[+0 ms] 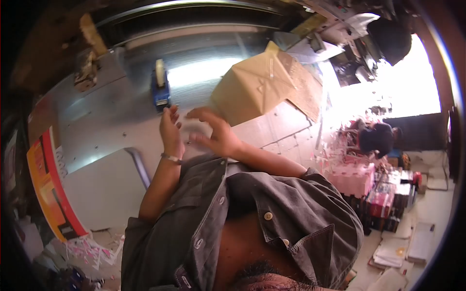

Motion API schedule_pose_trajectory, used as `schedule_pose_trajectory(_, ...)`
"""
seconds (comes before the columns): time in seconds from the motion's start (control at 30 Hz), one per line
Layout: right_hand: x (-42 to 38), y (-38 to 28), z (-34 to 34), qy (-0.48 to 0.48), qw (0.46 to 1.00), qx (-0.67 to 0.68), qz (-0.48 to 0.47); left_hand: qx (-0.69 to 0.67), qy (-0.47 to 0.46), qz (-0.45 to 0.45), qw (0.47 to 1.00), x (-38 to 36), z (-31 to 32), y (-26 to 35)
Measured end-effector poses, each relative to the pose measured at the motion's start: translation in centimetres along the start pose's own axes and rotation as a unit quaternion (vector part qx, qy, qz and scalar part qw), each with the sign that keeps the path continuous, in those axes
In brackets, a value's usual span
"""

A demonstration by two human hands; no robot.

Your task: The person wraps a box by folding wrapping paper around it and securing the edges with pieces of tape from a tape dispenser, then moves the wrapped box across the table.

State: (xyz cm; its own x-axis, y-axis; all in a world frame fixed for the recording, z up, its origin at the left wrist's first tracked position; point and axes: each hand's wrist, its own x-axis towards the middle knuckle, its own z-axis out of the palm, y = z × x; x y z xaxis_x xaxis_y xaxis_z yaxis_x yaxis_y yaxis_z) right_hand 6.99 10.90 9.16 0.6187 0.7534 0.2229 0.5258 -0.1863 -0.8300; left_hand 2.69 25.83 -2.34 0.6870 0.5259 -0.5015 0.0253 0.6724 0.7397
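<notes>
My left hand (171, 132) is raised beside the near end of a blue tape dispenser (160, 89), its fingers loosely bent with gaps between them. Whether the fingertips touch the dispenser or hold a bit of tape is too small to tell. A roll of pale tape (159, 72) sits in the dispenser. Facing it, my right hand (219, 135) is slightly blurred, with fingers and thumb apart and nothing visible in them. Just beyond the right hand, a folded brown paper piece (252, 85) with creases lies on the metal table (111, 123).
An orange, red and black printed panel (48, 186) edges the table at left. Pink and white paper scraps (94, 250) lie below it. Pink stacks (352, 177) stand at right, near a person in dark clothing (376, 138). A dark machine slot (194, 22) runs along the back.
</notes>
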Motion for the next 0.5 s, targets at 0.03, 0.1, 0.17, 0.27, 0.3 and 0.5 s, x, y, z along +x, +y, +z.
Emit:
schedule_pose_trajectory(0.03, 0.7, 1.7, 1.9, 0.021, 0.996, 0.054, 0.062, -0.013, -0.004, 0.006, 1.000, 1.0, -1.2, -0.2)
schedule_pose_trajectory(0.1, 3.0, 4.3, 4.6, 0.085, 0.977, 0.128, 0.147, 0.002, -0.031, 0.017, 0.999, 1.7, -1.2, -0.4)
schedule_pose_trajectory(0.17, 5.1, 6.6, 6.7, 0.126, 0.960, 0.161, 0.193, 0.019, -0.069, 0.003, 0.997, 1.9, -0.5, 0.3)
schedule_pose_trajectory(0.27, 7.2, 9.1, 7.8, 0.140, 0.958, 0.163, 0.191, 0.000, -0.119, -0.032, 0.992, 3.0, -0.4, 1.2)
schedule_pose_trajectory(0.3, 7.9, 9.2, 7.8, 0.130, 0.960, 0.167, 0.186, -0.001, -0.122, -0.043, 0.992, 2.6, -0.2, 1.8)
schedule_pose_trajectory(0.5, 10.3, 9.1, 7.5, 0.072, 0.948, 0.197, 0.241, -0.085, -0.126, -0.072, 0.986, 2.2, 0.4, 2.2)
